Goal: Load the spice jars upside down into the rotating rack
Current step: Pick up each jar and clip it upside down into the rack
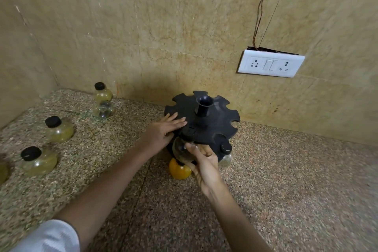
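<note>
Right hand [204, 164] holds clear jar [181, 150] under rack [212, 120]

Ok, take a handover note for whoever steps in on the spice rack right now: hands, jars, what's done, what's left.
Left hand: flat on the rotating rack top disc, steadying it.
Right hand: gripping a clear jar at a front slot under the disc; whether it is seated is unclear.
Done: an orange jar sits low at the rack's front, and another jar at its right.
Left: four loose jars stand on the counter to the left, a fifth at the frame edge. Most top slots are open.
</note>
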